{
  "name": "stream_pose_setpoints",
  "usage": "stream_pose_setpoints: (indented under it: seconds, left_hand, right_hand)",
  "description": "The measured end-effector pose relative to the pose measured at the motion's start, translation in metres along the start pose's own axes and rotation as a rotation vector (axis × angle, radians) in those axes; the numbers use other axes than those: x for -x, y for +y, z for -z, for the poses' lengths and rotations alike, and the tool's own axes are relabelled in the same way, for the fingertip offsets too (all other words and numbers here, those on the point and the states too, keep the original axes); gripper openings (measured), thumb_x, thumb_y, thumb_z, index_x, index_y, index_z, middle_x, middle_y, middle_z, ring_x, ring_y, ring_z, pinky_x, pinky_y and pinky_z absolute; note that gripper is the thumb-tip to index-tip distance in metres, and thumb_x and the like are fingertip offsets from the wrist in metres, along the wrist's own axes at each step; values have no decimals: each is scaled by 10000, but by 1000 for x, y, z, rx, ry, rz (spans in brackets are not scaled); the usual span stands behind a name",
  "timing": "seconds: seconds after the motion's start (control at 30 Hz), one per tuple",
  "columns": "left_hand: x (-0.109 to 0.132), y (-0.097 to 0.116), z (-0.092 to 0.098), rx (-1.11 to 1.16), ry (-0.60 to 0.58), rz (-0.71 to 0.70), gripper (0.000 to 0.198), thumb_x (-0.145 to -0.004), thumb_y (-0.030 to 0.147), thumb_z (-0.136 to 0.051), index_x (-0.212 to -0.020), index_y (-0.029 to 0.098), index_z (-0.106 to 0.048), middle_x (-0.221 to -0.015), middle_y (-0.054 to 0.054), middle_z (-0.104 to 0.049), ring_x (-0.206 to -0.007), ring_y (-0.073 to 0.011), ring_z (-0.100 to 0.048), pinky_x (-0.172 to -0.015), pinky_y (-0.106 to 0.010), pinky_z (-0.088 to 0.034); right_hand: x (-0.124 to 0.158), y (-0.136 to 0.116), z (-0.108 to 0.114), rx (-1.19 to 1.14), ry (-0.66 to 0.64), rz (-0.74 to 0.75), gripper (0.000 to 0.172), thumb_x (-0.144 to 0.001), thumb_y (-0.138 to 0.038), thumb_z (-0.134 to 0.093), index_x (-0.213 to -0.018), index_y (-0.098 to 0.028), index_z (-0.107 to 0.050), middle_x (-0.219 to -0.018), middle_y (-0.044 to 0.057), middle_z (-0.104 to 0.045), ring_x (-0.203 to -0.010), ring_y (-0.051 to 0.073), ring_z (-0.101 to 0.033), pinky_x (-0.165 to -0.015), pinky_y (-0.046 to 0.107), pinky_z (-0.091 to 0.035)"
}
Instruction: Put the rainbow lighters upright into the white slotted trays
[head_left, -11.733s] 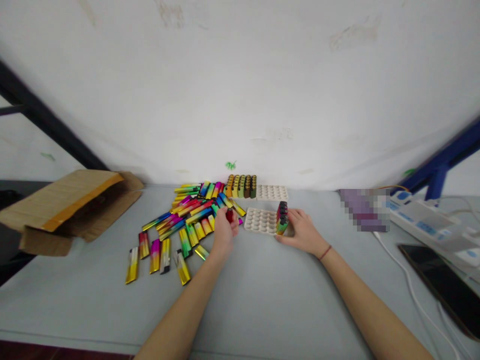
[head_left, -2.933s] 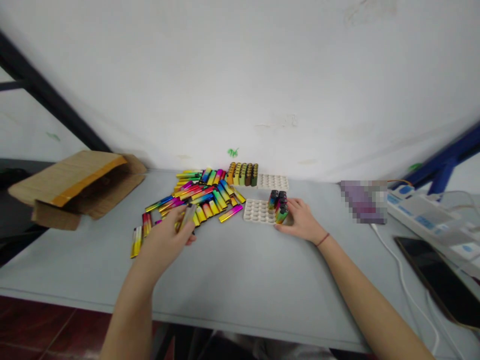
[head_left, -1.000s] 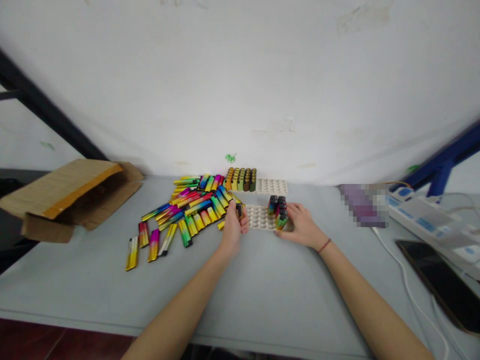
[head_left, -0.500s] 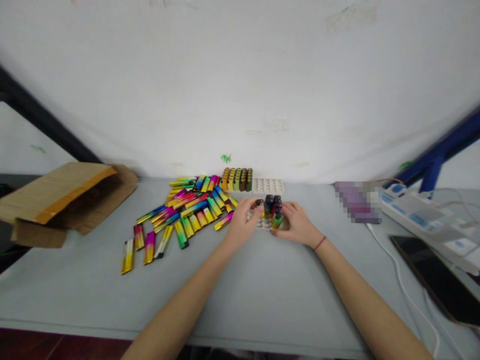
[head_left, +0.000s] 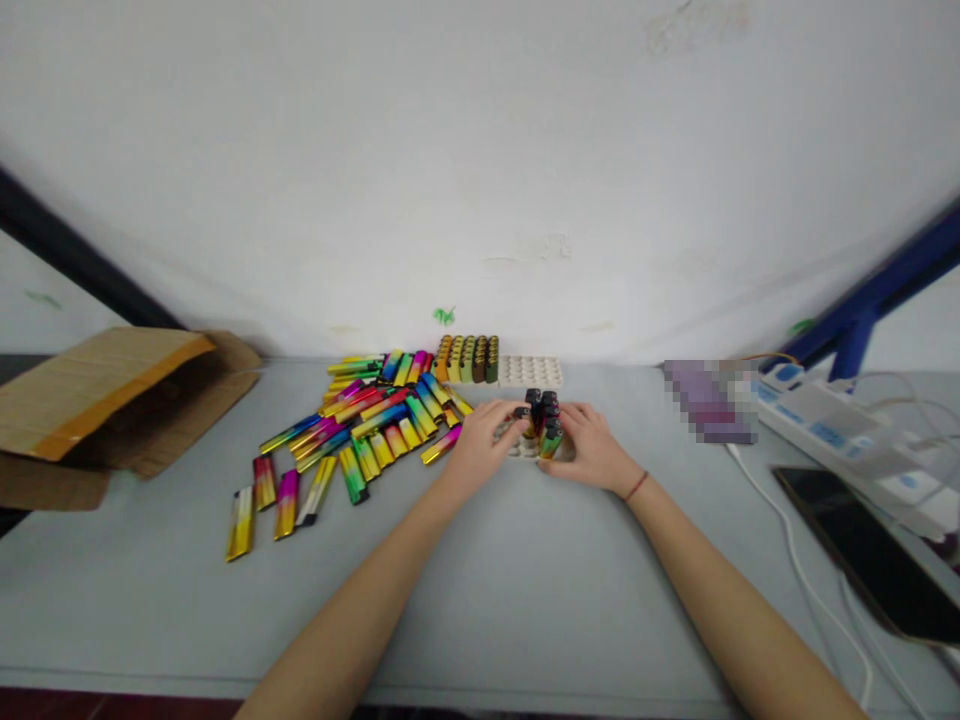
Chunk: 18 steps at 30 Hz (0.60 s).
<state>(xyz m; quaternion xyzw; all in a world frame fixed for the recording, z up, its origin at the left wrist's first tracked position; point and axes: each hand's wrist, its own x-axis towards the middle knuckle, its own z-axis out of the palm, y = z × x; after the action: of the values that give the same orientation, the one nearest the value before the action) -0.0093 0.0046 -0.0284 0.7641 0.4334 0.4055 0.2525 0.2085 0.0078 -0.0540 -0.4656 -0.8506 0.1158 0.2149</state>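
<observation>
The left hand (head_left: 484,440) has brought a lighter (head_left: 520,412) over the near tray (head_left: 523,452).

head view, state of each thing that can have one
left hand, closed on a black-topped lighter
right hand, at right end of near tray, grip unclear
near tray, partly filled
far standing lighters, upright
loose lighters, lying down
cardboard box, open
phone, screen dark
power strip, on/off unclear

a: tray (head_left: 523,452)?
b: white, dimpled, flat, partly hidden.
a: standing lighters (head_left: 550,426)?
b: black tops, shiny multicolour bodies, upright, bunched toward tray's right end.
a: single lighter (head_left: 522,412)?
b: just left of them, black top showing, body mostly hidden.
</observation>
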Motion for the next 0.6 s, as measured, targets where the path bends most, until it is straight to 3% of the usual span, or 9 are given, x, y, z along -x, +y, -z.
stream_pose_setpoints:
  seconds: [0.37,0.6]
  left_hand:
    - [2,3,-2,-57,-3,-21,226,-920,315,-571,-1092,222,-685,-991,-73,-692,-971,-228,-625,-904,-355,-452]
    - [5,1,-5,-74,36,-48,285,-926,329,-567,-1176,204,-624,-1070,-84,-702,-969,-215,-641,-934,-367,-461]
  right_hand:
    - [0,0,-1,7,4,-1,691,-734,-508,-727,-1316,-178,-553,-1351,146,-584,-1180,350,-478,-967,497,-404]
    - [0,-2,0,9,8,-6,681,-734,-491,-720,-1318,-186,-549,-1344,143,-591,-1167,352,-484,-955,496,-405]
